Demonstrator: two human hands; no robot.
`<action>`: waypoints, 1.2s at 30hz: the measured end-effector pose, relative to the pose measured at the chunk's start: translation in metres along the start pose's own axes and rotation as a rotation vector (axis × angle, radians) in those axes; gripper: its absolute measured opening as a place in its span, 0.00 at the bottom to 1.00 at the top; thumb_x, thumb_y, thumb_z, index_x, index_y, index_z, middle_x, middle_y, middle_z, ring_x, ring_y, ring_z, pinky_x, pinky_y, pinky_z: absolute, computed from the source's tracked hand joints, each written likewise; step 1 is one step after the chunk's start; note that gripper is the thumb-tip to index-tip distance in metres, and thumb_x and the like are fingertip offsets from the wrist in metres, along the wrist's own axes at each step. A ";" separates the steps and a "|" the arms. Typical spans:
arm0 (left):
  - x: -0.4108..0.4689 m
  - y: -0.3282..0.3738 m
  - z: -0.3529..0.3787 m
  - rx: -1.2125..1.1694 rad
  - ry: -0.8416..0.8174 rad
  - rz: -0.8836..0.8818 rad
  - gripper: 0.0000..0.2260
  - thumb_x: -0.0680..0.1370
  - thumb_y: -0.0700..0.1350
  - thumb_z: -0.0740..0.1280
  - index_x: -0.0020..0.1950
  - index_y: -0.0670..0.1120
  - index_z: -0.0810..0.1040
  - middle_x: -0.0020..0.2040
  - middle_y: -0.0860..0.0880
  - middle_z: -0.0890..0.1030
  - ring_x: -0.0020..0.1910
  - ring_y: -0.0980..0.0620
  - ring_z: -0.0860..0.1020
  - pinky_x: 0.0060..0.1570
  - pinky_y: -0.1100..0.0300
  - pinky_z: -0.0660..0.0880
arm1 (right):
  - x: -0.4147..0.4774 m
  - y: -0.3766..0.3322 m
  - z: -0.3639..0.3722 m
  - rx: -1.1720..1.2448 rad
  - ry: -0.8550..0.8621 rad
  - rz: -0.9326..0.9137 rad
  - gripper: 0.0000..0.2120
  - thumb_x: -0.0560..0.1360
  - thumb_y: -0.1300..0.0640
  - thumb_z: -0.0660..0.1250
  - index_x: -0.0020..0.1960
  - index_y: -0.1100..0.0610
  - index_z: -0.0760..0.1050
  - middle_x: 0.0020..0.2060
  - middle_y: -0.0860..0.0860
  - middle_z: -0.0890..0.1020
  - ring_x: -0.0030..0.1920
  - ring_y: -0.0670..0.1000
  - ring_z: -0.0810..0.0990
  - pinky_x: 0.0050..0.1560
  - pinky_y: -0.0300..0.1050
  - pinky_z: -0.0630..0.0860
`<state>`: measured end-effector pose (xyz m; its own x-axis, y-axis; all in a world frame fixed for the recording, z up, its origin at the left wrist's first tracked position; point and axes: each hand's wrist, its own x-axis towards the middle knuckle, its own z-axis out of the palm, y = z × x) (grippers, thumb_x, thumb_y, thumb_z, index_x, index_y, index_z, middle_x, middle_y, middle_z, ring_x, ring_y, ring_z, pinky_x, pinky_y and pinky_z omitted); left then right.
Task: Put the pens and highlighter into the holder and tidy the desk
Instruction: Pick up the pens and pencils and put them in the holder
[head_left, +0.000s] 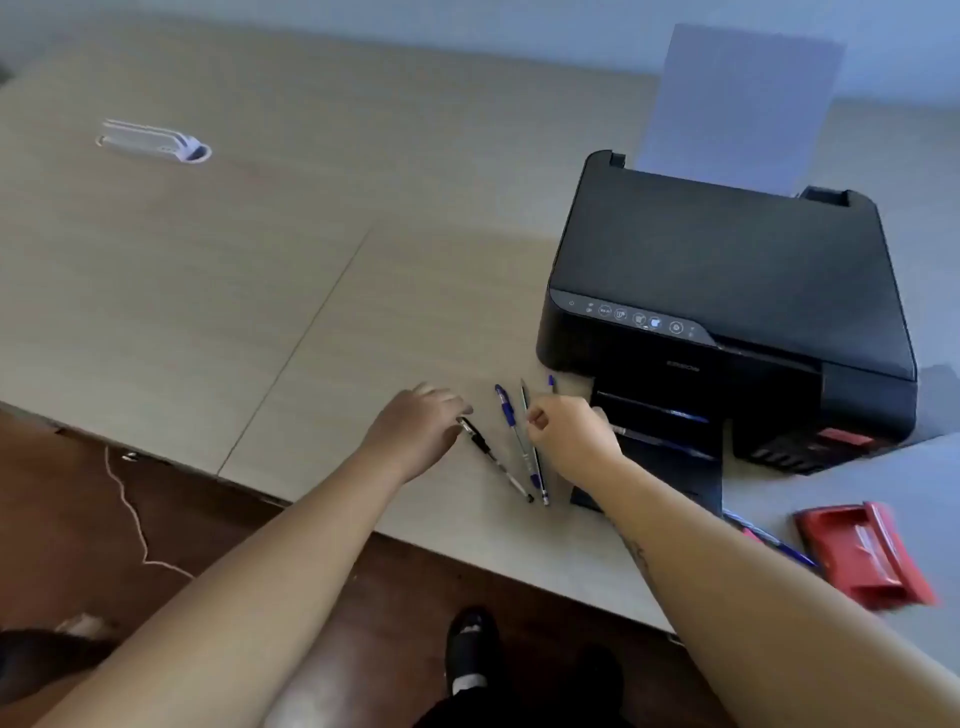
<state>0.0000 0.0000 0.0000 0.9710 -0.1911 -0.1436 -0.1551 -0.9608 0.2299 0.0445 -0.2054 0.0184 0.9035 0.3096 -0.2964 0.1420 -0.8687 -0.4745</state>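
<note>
Left hand (415, 426): palm down on the desk (208, 260), fingers loosely spread, fingertips touching the top end of the black pen (491, 456); no grasp seen.
Right hand (569, 434): curled into a loose fist beside the slim dark pen (531, 436); whether it grips anything, cannot tell.
Blue pen (511, 422): lies between the two hands.
Arms: both extended forward over the desk edge.
Printer (727, 291): just right of the pens.

Two hands (415, 423) (571, 436) over loose pens (511, 441) — black printer (727, 306) beside.
</note>
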 end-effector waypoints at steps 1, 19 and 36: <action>0.003 -0.004 0.005 0.007 -0.020 0.037 0.14 0.78 0.45 0.65 0.64 0.48 0.78 0.62 0.50 0.81 0.60 0.44 0.75 0.56 0.53 0.73 | 0.002 -0.001 0.005 -0.039 -0.005 0.010 0.09 0.75 0.58 0.60 0.46 0.54 0.79 0.45 0.52 0.84 0.46 0.58 0.79 0.56 0.49 0.67; 0.032 -0.040 0.051 0.097 0.020 0.270 0.09 0.74 0.40 0.66 0.51 0.50 0.82 0.49 0.52 0.81 0.51 0.45 0.77 0.41 0.54 0.71 | 0.033 -0.012 0.064 -0.203 0.038 0.169 0.08 0.77 0.52 0.61 0.47 0.54 0.77 0.40 0.52 0.83 0.42 0.54 0.79 0.51 0.49 0.71; 0.045 -0.039 -0.102 -0.078 -0.118 0.263 0.06 0.81 0.48 0.62 0.52 0.49 0.77 0.43 0.56 0.73 0.51 0.50 0.74 0.49 0.54 0.71 | 0.016 -0.034 -0.063 0.433 0.230 0.103 0.03 0.72 0.58 0.70 0.45 0.56 0.78 0.33 0.46 0.79 0.32 0.44 0.75 0.34 0.36 0.71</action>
<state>0.0680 0.0498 0.0832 0.8706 -0.4582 -0.1791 -0.3800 -0.8576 0.3466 0.0796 -0.1953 0.0822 0.9767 0.0949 -0.1924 -0.0895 -0.6348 -0.7675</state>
